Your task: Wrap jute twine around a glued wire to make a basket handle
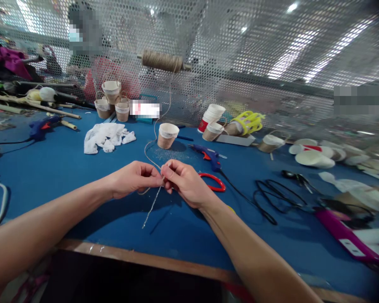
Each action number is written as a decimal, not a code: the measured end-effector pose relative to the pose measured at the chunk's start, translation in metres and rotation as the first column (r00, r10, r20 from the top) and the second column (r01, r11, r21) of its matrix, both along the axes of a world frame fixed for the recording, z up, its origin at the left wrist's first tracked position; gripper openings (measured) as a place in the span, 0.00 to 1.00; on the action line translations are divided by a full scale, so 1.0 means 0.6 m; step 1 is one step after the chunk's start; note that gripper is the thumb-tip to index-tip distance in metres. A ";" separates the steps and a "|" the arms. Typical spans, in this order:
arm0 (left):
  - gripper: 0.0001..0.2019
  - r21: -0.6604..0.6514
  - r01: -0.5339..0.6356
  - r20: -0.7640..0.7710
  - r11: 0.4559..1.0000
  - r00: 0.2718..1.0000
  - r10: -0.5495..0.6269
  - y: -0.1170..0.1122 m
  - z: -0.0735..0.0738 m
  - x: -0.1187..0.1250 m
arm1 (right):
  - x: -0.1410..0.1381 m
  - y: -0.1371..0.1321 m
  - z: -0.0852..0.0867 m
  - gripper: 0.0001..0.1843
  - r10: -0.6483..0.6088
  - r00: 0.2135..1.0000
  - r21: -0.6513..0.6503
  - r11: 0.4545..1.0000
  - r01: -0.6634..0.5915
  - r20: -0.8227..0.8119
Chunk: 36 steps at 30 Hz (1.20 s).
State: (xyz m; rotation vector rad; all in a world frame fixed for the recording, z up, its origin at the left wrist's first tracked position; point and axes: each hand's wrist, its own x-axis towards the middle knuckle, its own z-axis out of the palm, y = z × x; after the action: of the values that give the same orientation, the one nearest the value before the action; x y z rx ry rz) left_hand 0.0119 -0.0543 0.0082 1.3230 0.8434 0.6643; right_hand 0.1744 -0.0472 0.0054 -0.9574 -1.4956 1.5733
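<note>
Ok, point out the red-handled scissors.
Head view: the red-handled scissors lie on the blue table just right of the right hand, with the blue glue gun behind them.

We see the brown twine (145, 152) as rough and fibrous, the thin grey wire (151, 208) as dull twisted metal. The blue counter (66, 168) looks matt and cloth-covered; the red scissor handles (213, 182) are glossy plastic.

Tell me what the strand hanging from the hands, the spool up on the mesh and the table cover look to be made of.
The strand, pinched by the left hand and right hand: silvery, glinting, straight, likely twisted wire, though that is not certain. The spool: tan, fuzzy, matte cord, seemingly jute twine. The table cover: blue, matte, no glare, probably felt or cloth.
</note>
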 end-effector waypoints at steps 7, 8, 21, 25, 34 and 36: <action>0.06 0.097 0.051 -0.072 0.994 0.996 -0.044 0.004 0.003 -0.004 | 0.003 0.002 -0.005 0.16 0.002 1.000 -0.036 0.999 -0.002 -0.017; 0.07 0.135 0.042 -0.103 0.990 0.994 -0.028 0.004 0.003 -0.004 | 0.003 0.002 -0.006 0.16 0.000 1.000 -0.034 0.999 0.000 -0.012; 0.10 0.164 -0.083 -0.171 0.983 0.979 0.111 -0.003 0.007 0.007 | -0.005 -0.002 -0.005 0.17 -0.139 0.977 0.139 0.983 0.116 0.165; 0.10 0.023 -0.070 -0.080 0.997 0.994 0.072 -0.004 0.007 0.009 | -0.004 -0.003 -0.005 0.16 -0.057 0.997 0.074 0.996 0.053 0.055; 0.10 0.035 -0.050 -0.063 0.998 0.997 0.052 -0.002 -0.001 0.005 | 0.000 0.000 -0.003 0.17 -0.087 0.979 0.176 0.983 0.054 0.184; 0.10 0.070 -0.062 -0.098 0.996 0.993 0.069 -0.002 -0.001 0.006 | 0.000 0.000 -0.004 0.18 -0.106 0.969 0.207 0.977 0.059 0.224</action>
State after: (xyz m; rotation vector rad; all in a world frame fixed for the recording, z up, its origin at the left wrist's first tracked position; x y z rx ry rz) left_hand 0.0157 -0.0554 0.0079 1.4031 0.9561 0.6868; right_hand 0.1743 -0.0472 0.0033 -1.1021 -1.7151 1.2578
